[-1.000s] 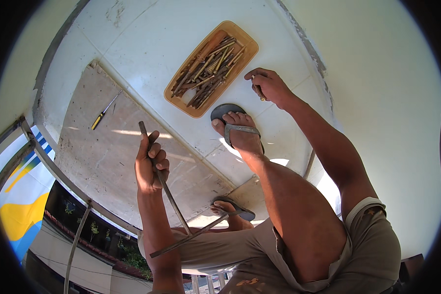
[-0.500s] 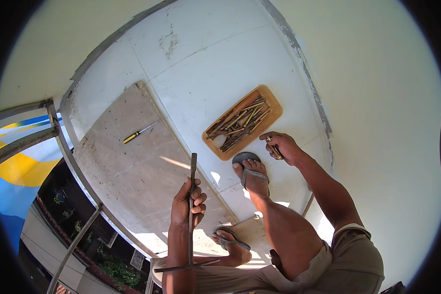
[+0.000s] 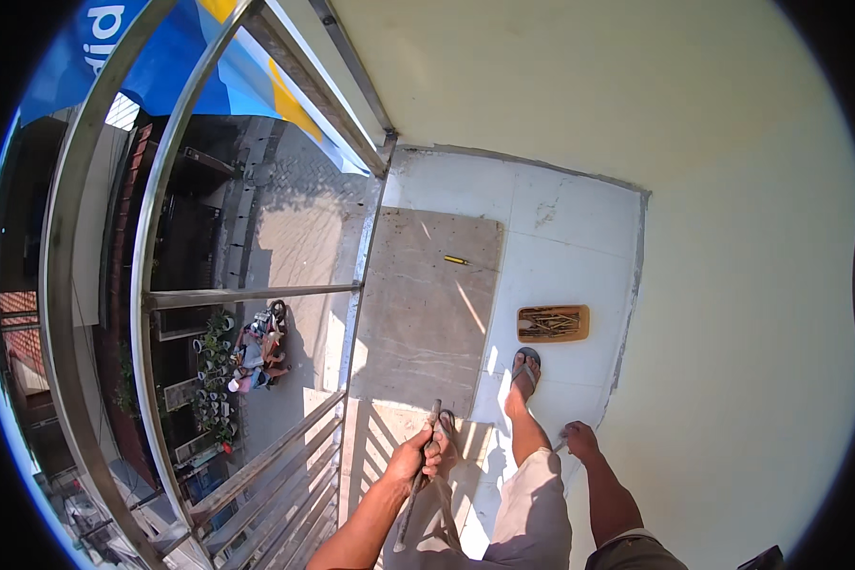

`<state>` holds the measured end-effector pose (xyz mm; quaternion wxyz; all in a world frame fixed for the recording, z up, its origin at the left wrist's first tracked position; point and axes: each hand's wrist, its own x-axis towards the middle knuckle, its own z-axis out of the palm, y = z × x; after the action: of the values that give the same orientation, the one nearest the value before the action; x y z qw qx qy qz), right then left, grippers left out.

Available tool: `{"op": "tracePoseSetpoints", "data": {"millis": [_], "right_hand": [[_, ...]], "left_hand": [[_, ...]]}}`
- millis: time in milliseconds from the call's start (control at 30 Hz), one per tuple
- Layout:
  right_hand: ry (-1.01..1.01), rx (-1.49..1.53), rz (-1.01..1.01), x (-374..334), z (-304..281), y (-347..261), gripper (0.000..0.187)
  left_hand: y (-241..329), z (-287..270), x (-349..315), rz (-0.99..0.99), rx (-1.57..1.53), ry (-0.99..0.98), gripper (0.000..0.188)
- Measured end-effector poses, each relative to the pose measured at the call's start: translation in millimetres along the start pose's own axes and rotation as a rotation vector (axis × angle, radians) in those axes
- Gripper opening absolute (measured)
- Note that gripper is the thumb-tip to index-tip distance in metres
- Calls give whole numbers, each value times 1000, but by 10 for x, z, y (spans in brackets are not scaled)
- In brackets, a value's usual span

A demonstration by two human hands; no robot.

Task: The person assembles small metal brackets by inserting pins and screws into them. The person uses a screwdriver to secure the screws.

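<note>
My left hand (image 3: 418,456) is closed around the shaft of a long dark metal T-handle wrench (image 3: 407,518), its upper end poking out past my fingers above one sandalled foot. To the right, my right hand (image 3: 581,443) hangs beside my knee, its fingers curled on a small metal bolt-like piece (image 3: 561,441), which is mostly hidden. Ahead of my forward foot (image 3: 525,372) lies a yellow-brown plastic basket (image 3: 584,323) of long rusty and brass-coloured bolts (image 3: 549,325). A yellow-and-black screwdriver (image 3: 457,259) rests farther left on a brownish board.
A metal railing (image 3: 256,297) runs along the left side, with a blue and yellow banner (image 3: 228,76) hanging on it. Beyond it, far below, are a street, potted plants (image 3: 214,380) and a motorbike with people (image 3: 259,347). A pale wall (image 3: 731,285) bounds the right.
My viewpoint has risen and swung left, so the basket and floor look farther off and the railing and street show. Both hands have come away from the basket, still holding their things.
</note>
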<state>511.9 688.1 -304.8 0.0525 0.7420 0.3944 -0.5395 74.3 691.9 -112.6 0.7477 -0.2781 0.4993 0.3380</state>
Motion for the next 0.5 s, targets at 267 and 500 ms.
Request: {"op": "tracePoseSetpoints", "data": {"millis": [267, 500], "right_hand": [[-214, -16, 38, -1414, -417, -1911, 29], [-436, -228, -341, -2080, -408, -3388, 24]], "left_hand": [[-122, -481, -2543, 336, 106, -40, 29], [-1355, -944, -2929, 492, -168, 79, 28]]}}
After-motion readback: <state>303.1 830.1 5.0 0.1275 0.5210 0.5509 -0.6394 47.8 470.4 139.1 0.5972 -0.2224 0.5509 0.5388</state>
